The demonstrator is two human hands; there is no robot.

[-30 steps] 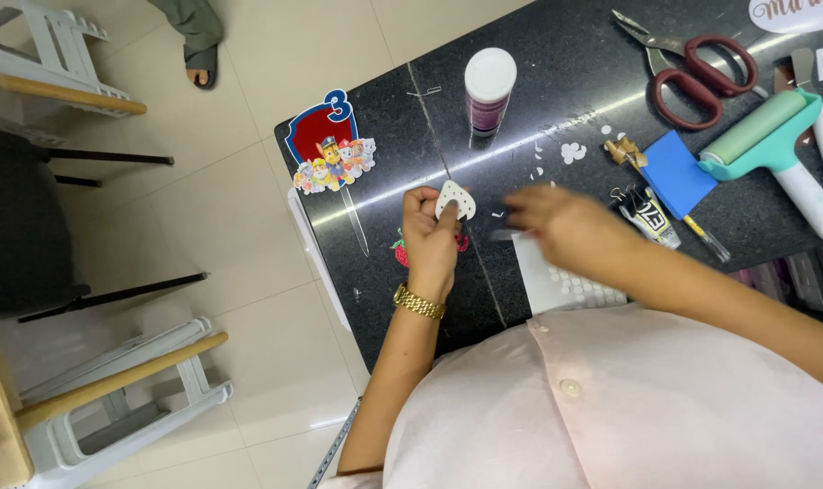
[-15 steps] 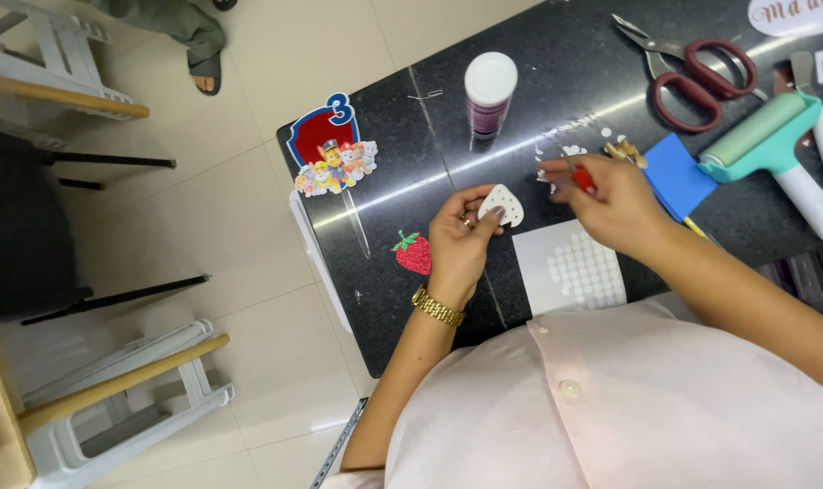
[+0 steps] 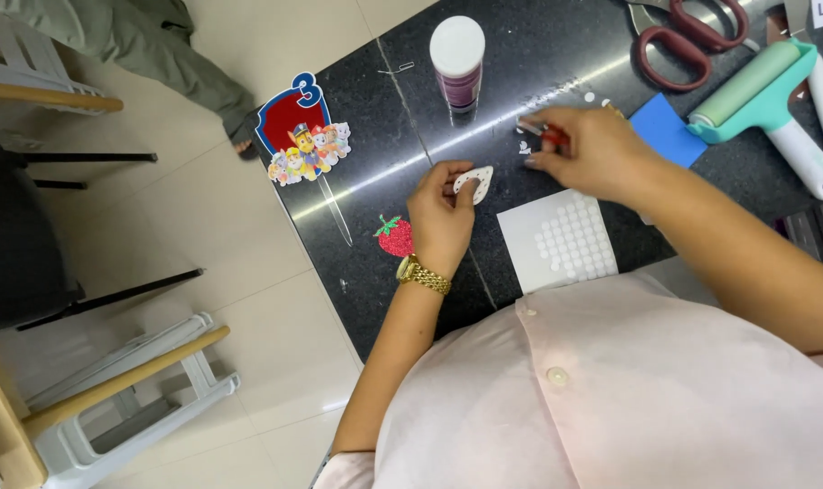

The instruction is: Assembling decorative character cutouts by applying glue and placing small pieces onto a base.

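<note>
Head view: left hand [image 3: 443, 222] pinches a small white cut-out [image 3: 475, 183] at its edge above the black table [image 3: 538, 63]; right hand [image 3: 583, 149] has its grip closed on a thin red-handled tool [image 3: 545, 133] by loose white dots [image 3: 525, 145]. Best to hold the cut-out steady and flat while lifting one dot cleanly. The glossy table also carries a dot sheet [image 3: 565, 240], a jar [image 3: 457, 59], scissors [image 3: 683, 41] and a roller [image 3: 774, 86]; pale tiled floor [image 3: 158, 226] beside.

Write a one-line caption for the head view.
Left hand holds a white cutout; right hand grips a red tool above a dot sheet.
</note>
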